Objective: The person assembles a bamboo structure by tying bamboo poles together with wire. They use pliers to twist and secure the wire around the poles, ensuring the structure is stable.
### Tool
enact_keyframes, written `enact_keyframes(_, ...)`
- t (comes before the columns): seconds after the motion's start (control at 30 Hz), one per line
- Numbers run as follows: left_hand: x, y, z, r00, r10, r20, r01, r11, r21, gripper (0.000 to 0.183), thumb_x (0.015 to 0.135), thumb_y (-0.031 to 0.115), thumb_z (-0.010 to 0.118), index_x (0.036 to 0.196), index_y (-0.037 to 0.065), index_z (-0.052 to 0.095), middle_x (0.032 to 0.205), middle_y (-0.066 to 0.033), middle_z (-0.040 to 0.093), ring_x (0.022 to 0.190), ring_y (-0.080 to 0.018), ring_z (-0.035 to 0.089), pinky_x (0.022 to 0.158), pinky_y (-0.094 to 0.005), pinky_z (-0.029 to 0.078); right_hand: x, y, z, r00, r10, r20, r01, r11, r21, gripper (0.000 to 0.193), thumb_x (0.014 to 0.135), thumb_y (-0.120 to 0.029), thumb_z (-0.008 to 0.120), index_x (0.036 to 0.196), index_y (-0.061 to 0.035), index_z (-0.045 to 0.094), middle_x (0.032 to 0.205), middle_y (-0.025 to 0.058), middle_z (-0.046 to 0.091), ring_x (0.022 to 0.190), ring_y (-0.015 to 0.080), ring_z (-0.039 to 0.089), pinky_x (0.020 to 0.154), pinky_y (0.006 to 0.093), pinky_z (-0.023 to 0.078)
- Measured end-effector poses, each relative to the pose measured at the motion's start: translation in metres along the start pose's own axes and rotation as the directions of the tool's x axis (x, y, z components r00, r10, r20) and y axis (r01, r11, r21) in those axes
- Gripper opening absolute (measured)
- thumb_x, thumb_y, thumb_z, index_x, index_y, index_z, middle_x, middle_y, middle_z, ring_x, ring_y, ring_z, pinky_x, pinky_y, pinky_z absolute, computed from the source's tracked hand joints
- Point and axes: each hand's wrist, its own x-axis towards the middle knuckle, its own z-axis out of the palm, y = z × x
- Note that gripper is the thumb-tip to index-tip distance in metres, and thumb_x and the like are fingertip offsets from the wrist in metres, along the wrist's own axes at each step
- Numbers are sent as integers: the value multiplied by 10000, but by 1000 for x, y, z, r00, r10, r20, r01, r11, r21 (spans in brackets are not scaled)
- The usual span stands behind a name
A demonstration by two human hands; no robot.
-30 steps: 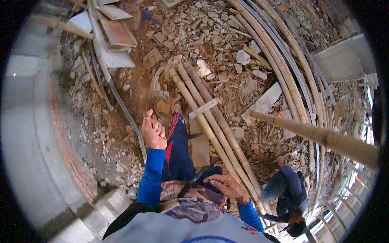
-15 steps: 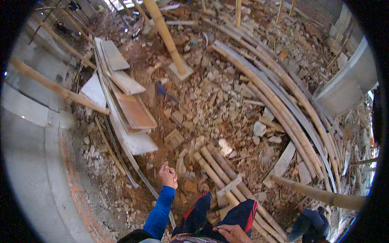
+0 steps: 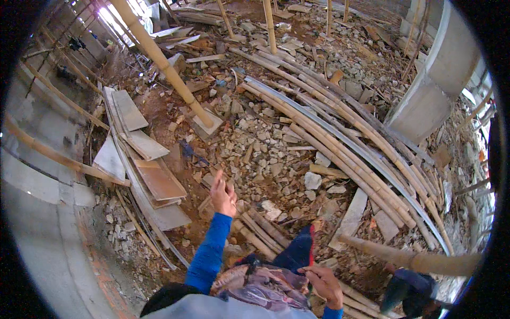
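My left hand (image 3: pixel 223 198), at the end of a blue sleeve, is raised over the rubble in front of me. Its fingers are mostly curled, with the index finger pointing up; whatever they hold, if anything, is too small to make out. Low in front of my body, beside my patterned shirt (image 3: pixel 260 284) and dark trouser leg (image 3: pixel 297 249), my right hand (image 3: pixel 325 284) has thumb and fingertips pressed together. What lies in that pinch cannot be made out. Bamboo poles (image 3: pixel 255 234) lie on the ground just beyond my legs, close to the left hand.
Flat boards (image 3: pixel 159 181) are stacked at left along a grey wall (image 3: pixel 37 228). An upright bamboo post (image 3: pixel 175 80) stands on a square base. Long bamboo poles (image 3: pixel 340 154) lie across broken rubble (image 3: pixel 265 154) at right. A person (image 3: pixel 411 292) in dark clothing is at lower right.
My view has tilted up, showing more of the far ground. My left hand is a little higher, its index finger straighter. My right hand has moved up and right, still pinched.
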Motion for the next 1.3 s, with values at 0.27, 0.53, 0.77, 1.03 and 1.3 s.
enact_keyframes(0.27, -14, -11, 260, 925, 82, 372, -62, 996, -66, 308, 1089, 292, 539, 1279, 61, 610, 738, -17, 609, 487, -30, 344, 401, -210, 270, 59, 30, -116, 972, 35, -234, -53, 996, -70, 192, 975, -117, 627, 1089, -32, 756, 923, 175, 747, 805, 269, 724, 727, 392, 547)
enact_keyframes(0.53, -63, 52, 435, 860, 351, 369, -197, 898, -394, 249, 1082, 326, 559, 1024, 91, 617, 661, 18, 550, 482, -33, 347, 417, -219, 238, 209, 19, -158, 757, -289, -586, 287, 953, -100, 136, 990, -110, 593, 1070, -28, 668, 839, 191, 715, 746, 338, 709, 665, 397, 531)
enact_keyframes(0.77, 44, 115, 470, 830, 505, 237, -327, 784, -527, 207, 1067, 296, 591, 1043, 96, 638, 637, 34, 498, 470, -30, 332, 378, -213, 248, 211, -68, -166, 598, -619, -509, 455, 785, -421, 170, 952, -18, 609, 1109, -28, 673, 918, 205, 719, 714, 360, 692, 608, 383, 521)
enact_keyframes(1.03, 154, 138, 500, 878, 306, 370, -73, 847, -527, 214, 1095, 253, 506, 1092, 83, 635, 663, 24, 504, 456, -63, 347, 377, -254, 247, 270, -135, -163, 593, -557, -582, 367, 830, -421, 221, 1005, -55, 490, 1097, 18, 678, 812, 153, 664, 687, 216, 631, 631, 359, 491)
enact_keyframes(1.3, 241, 165, 508, 689, 284, 667, 120, 863, -491, 268, 1113, 281, 482, 1281, 112, 604, 638, 23, 497, 448, -59, 331, 386, -227, 266, 330, -215, -132, 570, -450, -687, 266, 893, -363, 290, 1034, -205, 485, 982, 17, 665, 680, 30, 522, 525, 130, 398, 535, 311, 398)
